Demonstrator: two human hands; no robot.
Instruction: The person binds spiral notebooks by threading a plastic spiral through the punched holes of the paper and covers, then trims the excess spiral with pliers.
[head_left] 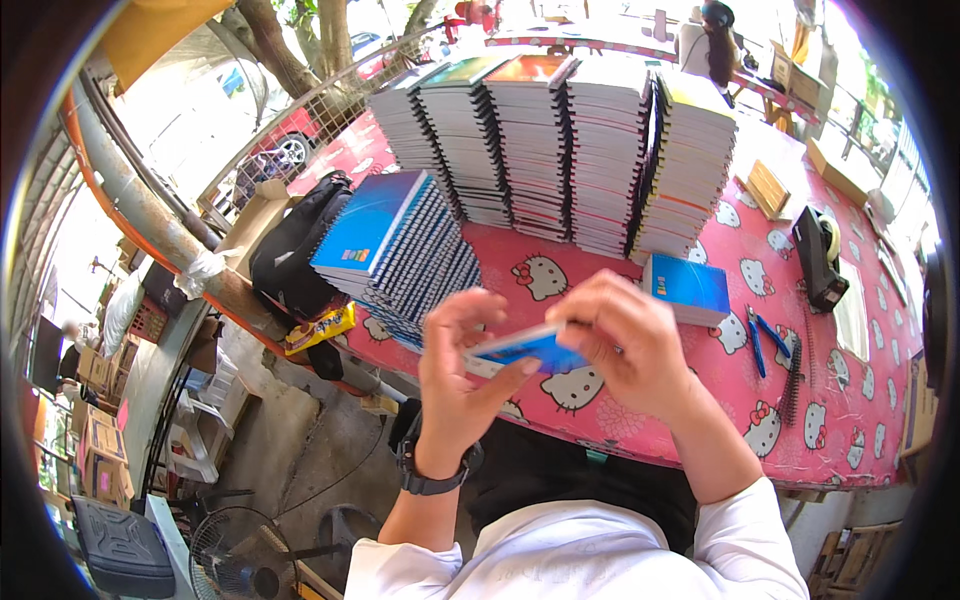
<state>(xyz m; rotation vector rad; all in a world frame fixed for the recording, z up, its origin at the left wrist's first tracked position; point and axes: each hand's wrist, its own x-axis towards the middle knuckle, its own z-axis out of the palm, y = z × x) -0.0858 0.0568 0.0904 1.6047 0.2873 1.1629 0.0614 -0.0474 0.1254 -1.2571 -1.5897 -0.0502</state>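
Between my two hands is a small blue notebook [545, 352], tilted above the near edge of the pink table. My left hand [462, 360] grips its left side, thumb below and fingers curved over. My right hand [625, 345] pinches its upper right edge, fingers bent together. A tall stack of blue spiral notebooks [375, 230] stands left of my hands. To the right, a short pile of blue notebooks [688, 285] lies on the patterned tablecloth [540, 275]. Whether the held notebook has its spiral is hidden by my fingers.
Several tall stacks of spiral notebooks [530, 140] rise at the back. On the right lie blue-handled pliers [762, 340], black spiral coils [793, 380], a tape dispenser [820, 260] and a wooden block [768, 188]. A black bag [295, 250] and yellow packet [320, 328] sit left.
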